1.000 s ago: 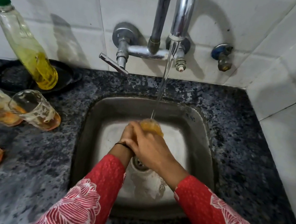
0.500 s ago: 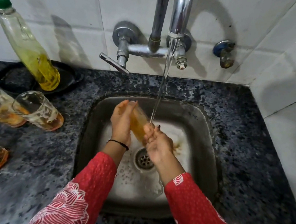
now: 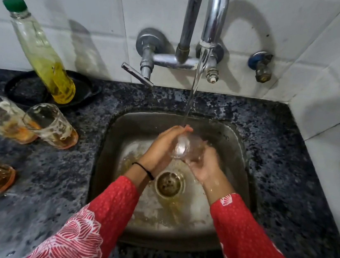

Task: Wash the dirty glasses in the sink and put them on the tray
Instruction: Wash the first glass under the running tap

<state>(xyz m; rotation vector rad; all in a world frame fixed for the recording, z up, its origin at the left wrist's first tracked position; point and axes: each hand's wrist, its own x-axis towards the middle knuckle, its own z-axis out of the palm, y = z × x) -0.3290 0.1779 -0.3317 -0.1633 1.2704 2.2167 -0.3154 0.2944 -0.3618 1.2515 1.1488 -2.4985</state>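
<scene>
Clear glass tumbler [image 3: 180,146] is held under the running tap stream [image 3: 193,93] above the steel sink [image 3: 237,150], cupped between the left hand [image 3: 162,147] and right hand [image 3: 205,166], fingers curled around it.

Red dotted sleeves [image 3: 254,237] with white floral print; black wristband [image 3: 144,170].

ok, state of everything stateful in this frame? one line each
tap: on, water running
glass in hands: held under the stream, looks clear
left hand: gripping the glass
right hand: cupping the glass from below
three glasses on counter: dirty, orange residue, unwashed
soap bottle: capped, partly full, standing on the black tray
black tray: no glasses on it
sink: wet, orange runoff near the drain
</scene>
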